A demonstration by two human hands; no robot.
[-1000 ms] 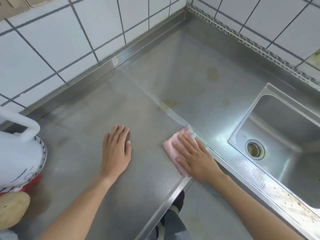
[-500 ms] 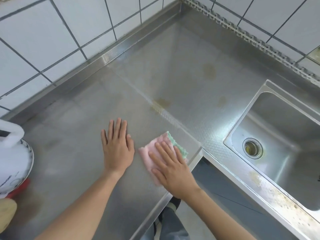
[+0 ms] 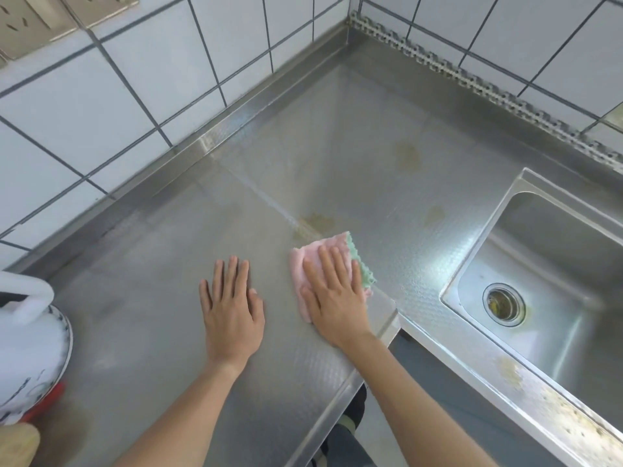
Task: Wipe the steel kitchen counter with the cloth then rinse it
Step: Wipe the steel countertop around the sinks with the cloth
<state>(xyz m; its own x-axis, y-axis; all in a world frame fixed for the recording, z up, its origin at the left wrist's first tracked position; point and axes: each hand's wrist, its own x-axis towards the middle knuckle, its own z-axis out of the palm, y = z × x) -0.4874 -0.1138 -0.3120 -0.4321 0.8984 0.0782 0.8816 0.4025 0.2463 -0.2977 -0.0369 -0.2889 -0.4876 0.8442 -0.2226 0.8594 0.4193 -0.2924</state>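
White vessel: glossy, rounded body with a white handle; stands at the counter's left edge, partly out of frame.
Counter: L-shaped steel top, fine embossed texture, raised back lip against white tiled wall; yellowish stains on the far section.
Left hand: palm down, flat on bare steel; fingers extended and close together, thumb slightly out; holds nothing.
Cloth: soft pink fabric with a scalloped green edge, folded, lying near the counter's inner front corner, just beside a stain.
Right hand: palm down on the cloth; fingers straight, slightly spread, pressing it flat to the steel.
Sink: smooth steel basin, round drain; speckled residue on its front rim.
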